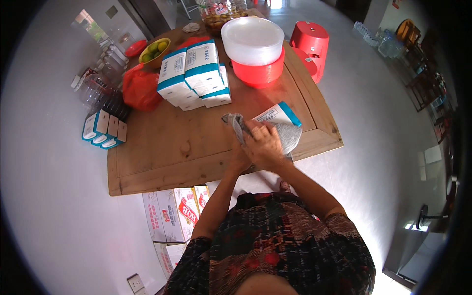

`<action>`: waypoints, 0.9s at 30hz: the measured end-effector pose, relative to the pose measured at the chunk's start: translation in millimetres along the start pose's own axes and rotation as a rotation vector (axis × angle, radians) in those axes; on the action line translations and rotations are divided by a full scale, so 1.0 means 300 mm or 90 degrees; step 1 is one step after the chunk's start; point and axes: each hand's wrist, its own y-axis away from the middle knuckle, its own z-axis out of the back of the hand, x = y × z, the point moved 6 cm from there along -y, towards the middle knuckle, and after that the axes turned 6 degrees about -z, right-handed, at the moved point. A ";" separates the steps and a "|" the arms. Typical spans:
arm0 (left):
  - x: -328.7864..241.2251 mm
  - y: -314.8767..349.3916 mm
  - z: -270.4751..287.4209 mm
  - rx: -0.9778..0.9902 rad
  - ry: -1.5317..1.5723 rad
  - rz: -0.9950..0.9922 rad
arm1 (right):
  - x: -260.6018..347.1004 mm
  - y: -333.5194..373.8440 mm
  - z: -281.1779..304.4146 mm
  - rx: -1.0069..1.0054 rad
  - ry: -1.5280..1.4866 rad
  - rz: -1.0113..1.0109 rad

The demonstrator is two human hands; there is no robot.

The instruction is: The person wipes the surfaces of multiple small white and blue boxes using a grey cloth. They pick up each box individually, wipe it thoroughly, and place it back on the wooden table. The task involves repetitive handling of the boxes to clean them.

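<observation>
Close together at the table's near edge, my two hands work on a grey cloth (290, 138). My right hand (266, 146) lies over the cloth with its fingers curled down onto it. Partly covered by the right, my left hand (239, 157) is closed at the cloth's left part; most of its fingers are hidden. One bunched end of the cloth sticks up beyond the hands. Just past them, a white and teal tissue pack (279, 114) lies on the wooden table (162, 152), with the cloth and right hand covering its near side.
Stacked tissue packs (202, 66) stand mid-table, beside a red tub (260, 73) topped by clear lids (252, 37). Leftward are a red bag (140, 88), a fruit bowl (162, 43) and more packs (104, 129). Cartons (172, 211) sit below; a red stool (310, 42) stands right.
</observation>
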 end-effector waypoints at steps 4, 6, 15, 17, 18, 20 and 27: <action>-0.003 -0.017 0.018 -0.099 0.124 0.019 | -0.009 -0.011 0.012 0.003 0.004 -0.009; -0.149 -0.090 0.102 -0.135 0.248 0.021 | -0.093 -0.037 0.007 0.023 0.057 -0.085; -0.203 -0.091 0.113 -0.089 0.057 0.045 | -0.398 -0.051 0.043 -0.097 0.134 -0.350; -0.196 -0.087 0.106 -0.092 0.047 0.039 | -0.327 -0.042 0.079 -0.180 0.189 -0.247; -0.190 -0.085 0.104 -0.093 0.038 0.033 | -0.292 -0.024 0.077 -0.125 0.128 -0.224; -0.221 -0.097 0.120 -0.124 -0.006 -0.021 | -0.217 0.007 0.061 -0.110 0.082 -0.151; -0.162 -0.089 0.089 -0.053 0.164 0.101 | -0.101 0.098 0.011 -0.021 -0.073 -0.103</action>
